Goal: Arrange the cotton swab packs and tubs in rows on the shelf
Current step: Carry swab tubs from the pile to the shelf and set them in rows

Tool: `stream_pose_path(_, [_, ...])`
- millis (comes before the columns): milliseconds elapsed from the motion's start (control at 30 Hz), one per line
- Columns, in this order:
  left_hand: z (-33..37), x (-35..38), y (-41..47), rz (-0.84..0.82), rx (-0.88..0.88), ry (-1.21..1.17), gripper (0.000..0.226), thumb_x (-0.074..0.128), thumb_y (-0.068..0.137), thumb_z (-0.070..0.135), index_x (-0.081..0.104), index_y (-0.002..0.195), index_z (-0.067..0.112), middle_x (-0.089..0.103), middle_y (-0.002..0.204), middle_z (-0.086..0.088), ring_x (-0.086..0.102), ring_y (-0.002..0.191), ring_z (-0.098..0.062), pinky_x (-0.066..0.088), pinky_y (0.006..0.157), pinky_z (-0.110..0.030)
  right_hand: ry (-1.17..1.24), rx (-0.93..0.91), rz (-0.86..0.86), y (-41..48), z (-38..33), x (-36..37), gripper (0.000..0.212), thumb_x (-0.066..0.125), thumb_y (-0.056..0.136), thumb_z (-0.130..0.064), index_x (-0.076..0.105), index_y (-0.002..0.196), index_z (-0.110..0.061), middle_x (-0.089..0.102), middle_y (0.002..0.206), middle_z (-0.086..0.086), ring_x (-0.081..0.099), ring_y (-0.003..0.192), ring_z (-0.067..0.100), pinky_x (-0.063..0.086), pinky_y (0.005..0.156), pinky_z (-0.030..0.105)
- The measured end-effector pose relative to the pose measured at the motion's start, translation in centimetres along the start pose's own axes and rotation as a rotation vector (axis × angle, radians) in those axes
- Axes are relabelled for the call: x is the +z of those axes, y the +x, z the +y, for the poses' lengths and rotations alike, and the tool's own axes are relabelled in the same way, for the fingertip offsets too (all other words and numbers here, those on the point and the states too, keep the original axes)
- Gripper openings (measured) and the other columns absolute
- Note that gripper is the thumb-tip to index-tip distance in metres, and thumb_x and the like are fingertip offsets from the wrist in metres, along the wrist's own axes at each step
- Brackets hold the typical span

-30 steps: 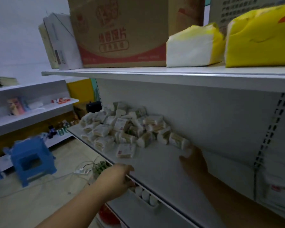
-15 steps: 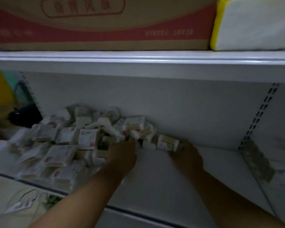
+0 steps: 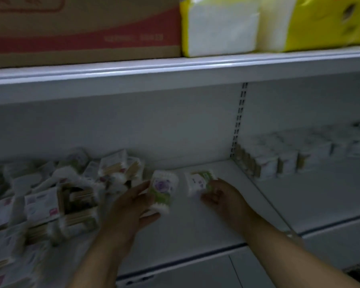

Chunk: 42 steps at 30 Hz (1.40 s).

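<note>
The left hand point(image 3: 131, 206) gripped a white plastic swab pack point(image 3: 162, 189) bearing a purple flower label. The right hand point(image 3: 220, 196) pinched a green-edged white pack point(image 3: 197, 181). Piled clear packs point(image 3: 75, 196) showed wooden-stick swabs. Label writing was unreadable.

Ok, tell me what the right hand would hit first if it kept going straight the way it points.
Apart from the pack it grips, the right hand seems to have only bare shelf ahead, so it would probably reach the back wall first, just right of the pile. Depth is unclear.
</note>
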<state>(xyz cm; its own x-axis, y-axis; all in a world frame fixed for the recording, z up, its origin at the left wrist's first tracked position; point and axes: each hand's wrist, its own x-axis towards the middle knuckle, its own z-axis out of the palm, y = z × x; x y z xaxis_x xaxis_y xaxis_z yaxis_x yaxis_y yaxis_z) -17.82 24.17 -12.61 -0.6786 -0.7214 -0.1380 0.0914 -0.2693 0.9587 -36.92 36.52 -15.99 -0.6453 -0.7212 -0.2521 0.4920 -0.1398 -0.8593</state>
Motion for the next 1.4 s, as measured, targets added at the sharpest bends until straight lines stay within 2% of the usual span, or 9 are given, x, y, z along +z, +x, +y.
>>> stream_pose_path(133, [-2.1,5.4,-0.1,-0.249,-0.024,-0.205,0.034,0.058,0.075,0.012,0.069,0.107,0.012,0.069,0.111,-0.013,0.069,0.096,-0.027,0.057,0.075,-0.040,0.279,-0.016,0.041,-3.6,-2.2,-4.1,0.008,0.064,0.062,-0.014,0.071,0.063,-0.014,0.072,0.072,0.009,0.064,0.069,0.021,0.044,0.064,0.028])
stream_pose_path(233, [-4.0,11.9,-0.9,-0.380,-0.081,-0.318,0.033,0.055,0.077,0.010,0.070,0.106,0.009,0.066,0.116,-0.018,0.067,0.099,-0.031,0.057,0.076,-0.041,0.345,-0.059,0.024,-6.6,-4.2,-9.3,0.022,0.063,0.060,-0.012,0.064,0.082,-0.007,0.071,0.077,0.013,0.067,0.068,0.023,0.053,0.061,0.029])
stream_pose_path(333, [-6.6,20.1,-2.7,-0.419,-0.138,-0.352,0.028,0.056,0.078,0.014,0.071,0.100,0.008,0.068,0.111,-0.017,0.069,0.094,-0.028,0.058,0.071,-0.039,0.288,-0.120,0.047,-10.1,-6.1,-15.2,0.042,0.063,0.065,-0.010,0.053,0.106,-0.008,0.070,0.091,0.015,0.067,0.078,0.026,0.057,0.070,0.036])
stream_pose_path(567, [-13.2,38.0,-6.9,-0.508,-0.176,-0.248,0.039,0.061,0.072,0.011,0.056,0.110,0.003,0.069,0.105,-0.019,0.070,0.087,-0.028,0.058,0.076,-0.039,0.131,-0.269,0.232,-18.3,-10.4,-30.7,0.044,0.065,0.071,-0.006,0.050,0.111,-0.016,0.066,0.097,0.012,0.064,0.072,0.016,0.050,0.059,0.024])
stream_pose_path(733, [-16.7,47.2,-8.3,-0.596,-0.204,-0.168,0.042,0.064,0.071,0.013,0.056,0.111,0.005,0.071,0.100,-0.016,0.070,0.082,-0.025,0.059,0.069,-0.035,-0.017,-0.306,0.343,-21.5,-13.4,-40.0,0.052,0.060,0.084,0.002,0.044,0.115,-0.037,0.071,0.103,0.003,0.068,0.084,0.018,0.052,0.069,0.032])
stream_pose_path(900, [-19.8,54.5,-6.4,-0.647,-0.268,-0.145,0.048,0.066,0.069,0.014,0.055,0.115,0.009,0.070,0.104,-0.018,0.070,0.085,-0.026,0.058,0.071,-0.035,-0.020,-0.349,0.452,-20.2,-15.1,-46.8,0.060,0.067,0.082,-0.005,0.040,0.125,-0.036,0.071,0.107,0.003,0.068,0.098,0.026,0.054,0.085,0.042])
stream_pose_path(1033, [-22.0,60.6,-2.9,-0.763,-0.321,-0.139,0.049,0.076,0.067,0.007,0.059,0.113,0.003,0.069,0.106,-0.020,0.070,0.089,-0.029,0.057,0.067,-0.033,-0.037,-0.325,0.599,-17.8,-17.1,-52.4,0.067,0.075,0.074,-0.002,0.044,0.122,-0.036,0.070,0.105,0.001,0.070,0.092,0.023,0.057,0.068,0.033])
stream_pose_path(1167, [-22.4,67.6,2.0,-0.718,-0.166,-0.013,0.047,0.079,0.064,0.013,0.062,0.106,0.002,0.073,0.095,-0.015,0.071,0.082,-0.022,0.055,0.063,-0.026,-0.153,-0.351,0.727,-15.2,-22.6,-58.9,0.068,0.078,0.069,0.000,0.045,0.123,-0.025,0.075,0.088,-0.003,0.071,0.083,0.015,0.055,0.065,0.028])
stream_pose_path(1400, [-23.5,77.2,10.6,-0.423,0.048,0.310,0.041,0.085,0.063,0.012,0.059,0.093,0.020,0.070,0.083,0.004,0.065,0.064,-0.001,0.045,0.050,-0.011,-0.365,-0.430,0.825,-9.0,-30.5,-66.9,0.048,0.080,0.071,-0.015,0.055,0.110,-0.024,0.067,0.108,-0.002,0.065,0.095,0.012,0.051,0.079,0.027])
